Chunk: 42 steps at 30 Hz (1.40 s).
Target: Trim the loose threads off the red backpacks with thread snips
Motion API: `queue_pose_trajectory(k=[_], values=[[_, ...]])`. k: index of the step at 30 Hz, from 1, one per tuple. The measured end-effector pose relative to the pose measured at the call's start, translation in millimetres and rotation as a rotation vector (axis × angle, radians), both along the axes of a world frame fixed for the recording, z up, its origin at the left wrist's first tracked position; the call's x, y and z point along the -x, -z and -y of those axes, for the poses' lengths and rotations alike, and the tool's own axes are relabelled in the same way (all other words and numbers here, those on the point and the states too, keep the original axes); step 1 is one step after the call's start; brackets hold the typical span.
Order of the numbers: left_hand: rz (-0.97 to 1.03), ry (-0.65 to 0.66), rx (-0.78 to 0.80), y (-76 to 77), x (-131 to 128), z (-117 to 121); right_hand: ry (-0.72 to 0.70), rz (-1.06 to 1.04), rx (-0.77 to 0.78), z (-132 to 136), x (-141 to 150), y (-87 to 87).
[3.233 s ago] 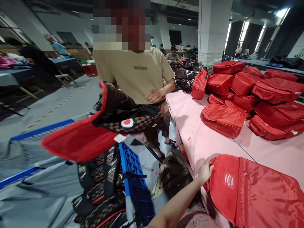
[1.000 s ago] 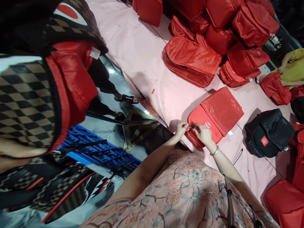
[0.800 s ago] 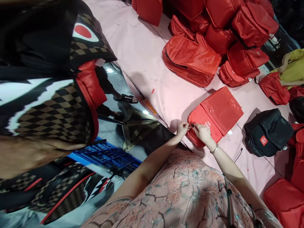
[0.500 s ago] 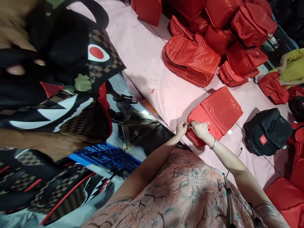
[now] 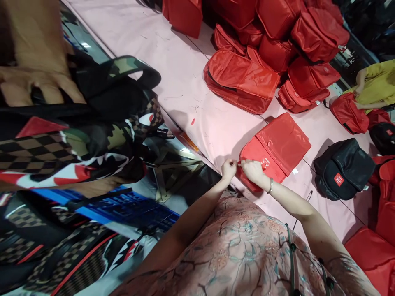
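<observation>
A flat red backpack lies at the near edge of the pink table. My left hand pinches the bag's near corner with closed fingers. My right hand, a bracelet on its wrist, is closed on the bag's top edge right beside the left; the two almost touch. What the fingertips grip, a zipper pull or the fabric, is too small to make out.
A pile of red backpacks fills the far side of the table. A black backpack lies to the right. At left another person's hand holds checkered shark-print backpacks over a blue crate. A person in yellow works at far right.
The view swung from the room down onto the table. My hands came together at the red bag's near corner. The other person's shark-print backpacks shifted at left.
</observation>
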<state>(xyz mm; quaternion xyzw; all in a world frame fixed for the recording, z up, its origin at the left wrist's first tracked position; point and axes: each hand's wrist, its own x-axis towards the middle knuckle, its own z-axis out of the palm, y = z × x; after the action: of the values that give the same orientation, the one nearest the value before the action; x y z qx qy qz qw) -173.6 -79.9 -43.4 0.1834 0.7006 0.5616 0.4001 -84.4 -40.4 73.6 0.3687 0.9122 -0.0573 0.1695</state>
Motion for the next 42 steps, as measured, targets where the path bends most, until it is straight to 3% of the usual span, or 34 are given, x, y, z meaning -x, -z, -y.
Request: queue_pose_trajectory(k=[4, 6, 11, 16, 19, 21, 22, 24, 26, 29, 34, 42], values=[[0.411, -0.008, -0.020, -1.0, 6.8, 4.0, 0.146, -0.211, 0.058, 2.8, -34.5, 1.8], [0.481, 0.051, -0.035, -2.3, 6.4, 2.2, 0.245, -0.377, 0.110, 6.7, -58.4, 10.0], [0.360, 0.203, 0.063, -0.3, -6.8, -16.6, 0.555, -0.677, 0.229, 20.1, -114.4, 41.6], [0.281, 0.269, 0.094, 6.9, -17.7, -13.7, 0.783, -0.886, 0.201, 23.2, -139.7, 62.6], [0.295, 0.541, 0.150, 13.8, -22.4, 7.1, 0.761, -0.984, 0.126, 14.2, -139.5, 66.8], [0.251, 0.769, 0.189, 17.4, -24.2, 16.8, 0.732, -0.950, 0.108, 6.0, -134.5, 68.7], [0.192, 0.824, 0.195, 18.1, -24.6, 17.7, 0.732, -0.910, 0.101, 2.2, -130.7, 69.9], [0.019, 0.755, 0.160, 16.9, -24.8, 9.8, 0.748, -0.811, 0.071, -4.2, -121.6, 72.8], [-0.112, 0.582, 0.083, 12.8, -25.1, -7.6, 0.748, -0.747, 0.029, -8.5, -111.5, 76.4], [-0.114, 0.418, -0.007, 6.2, -28.1, -35.3, 0.690, -0.743, 0.002, -12.9, -97.9, 80.6], [0.078, 0.324, 0.018, 5.0, -36.3, -49.8, 0.684, -0.618, -0.070, -17.9, -87.3, 79.2], [0.124, 0.303, 0.043, 7.8, -39.2, -48.4, 0.687, -0.469, -0.097, -17.7, -85.4, 75.2]])
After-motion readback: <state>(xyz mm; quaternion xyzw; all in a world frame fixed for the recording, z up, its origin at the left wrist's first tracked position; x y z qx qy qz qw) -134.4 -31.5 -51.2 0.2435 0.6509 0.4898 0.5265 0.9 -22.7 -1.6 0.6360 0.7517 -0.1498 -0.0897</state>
